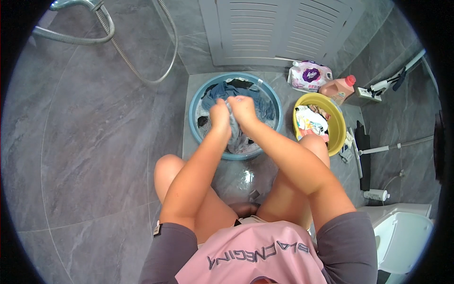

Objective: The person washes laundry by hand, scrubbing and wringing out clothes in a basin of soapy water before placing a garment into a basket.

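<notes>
Both my hands are closed over a round blue basin point(193, 117) of sudsy water and clothes. My left hand point(220, 118) and my right hand point(243, 110) are side by side, gripping a wet grey garment point(235, 138) that hangs down between them into the basin. Which kind of garment it is, I cannot tell. Behind my fists lies a bunched blue garment point(266, 108), soaked through. Dark cloth point(202, 121) shows at the basin's left side, with white foam around it.
A yellow basin point(336, 128) with light and patterned clothes stands to the right. Behind it are a white-and-pink pouch point(302, 81) and a pink jug with a red cap point(338, 89). A squeegee point(363, 154), a white bottle point(376, 194) and a toilet point(405, 241) are further right. A shower hose point(142, 78) hangs at upper left.
</notes>
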The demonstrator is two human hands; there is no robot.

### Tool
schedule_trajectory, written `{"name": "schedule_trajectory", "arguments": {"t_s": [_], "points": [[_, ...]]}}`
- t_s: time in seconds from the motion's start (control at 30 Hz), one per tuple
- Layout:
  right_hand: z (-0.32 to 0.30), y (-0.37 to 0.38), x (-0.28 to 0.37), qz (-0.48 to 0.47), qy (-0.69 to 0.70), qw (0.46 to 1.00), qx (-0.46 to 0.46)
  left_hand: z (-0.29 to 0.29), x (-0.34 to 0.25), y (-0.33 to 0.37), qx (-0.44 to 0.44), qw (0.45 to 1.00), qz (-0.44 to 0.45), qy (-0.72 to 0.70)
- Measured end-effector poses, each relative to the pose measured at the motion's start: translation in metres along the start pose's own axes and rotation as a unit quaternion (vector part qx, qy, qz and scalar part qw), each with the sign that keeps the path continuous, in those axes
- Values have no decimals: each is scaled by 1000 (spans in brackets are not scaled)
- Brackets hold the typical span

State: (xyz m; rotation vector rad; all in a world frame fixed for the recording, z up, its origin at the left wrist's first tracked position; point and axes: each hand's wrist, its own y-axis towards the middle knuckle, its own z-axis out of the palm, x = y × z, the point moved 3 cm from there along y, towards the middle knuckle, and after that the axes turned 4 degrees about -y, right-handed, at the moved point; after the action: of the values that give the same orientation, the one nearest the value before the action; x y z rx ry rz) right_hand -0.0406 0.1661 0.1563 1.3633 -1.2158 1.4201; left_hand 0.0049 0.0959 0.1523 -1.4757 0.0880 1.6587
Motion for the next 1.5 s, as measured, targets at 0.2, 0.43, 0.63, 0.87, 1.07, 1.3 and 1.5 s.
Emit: {"name": "schedule_trajectory", "arguments": {"t_s": [0.2, 0.43, 0.63, 0.87, 1.07, 1.3, 1.5], "points": [[2, 4, 3, 41, -7, 999, 22, -2, -3, 19, 26, 997, 46, 64], [18, -19, 23, -97, -123, 986, 51, -12, -25, 14, -9, 995, 7, -104], [-17, 36, -11, -16, 15, 999, -45, 24, -16, -35, 65, 982, 58, 166], [17, -26, 16, -66, -84, 993, 54, -17, -24, 25, -11, 999, 33, -36], [-14, 26, -2, 80, 112, 990, 9, 16, 4, -29, 57, 991, -1, 118], [15, -51, 28, 12, 40, 999, 29, -13, -29, 8, 27, 998, 37, -44], [-20, 33, -10, -14, -31, 997, -64, 15, 1, -46, 46, 979, 28, 197]]}}
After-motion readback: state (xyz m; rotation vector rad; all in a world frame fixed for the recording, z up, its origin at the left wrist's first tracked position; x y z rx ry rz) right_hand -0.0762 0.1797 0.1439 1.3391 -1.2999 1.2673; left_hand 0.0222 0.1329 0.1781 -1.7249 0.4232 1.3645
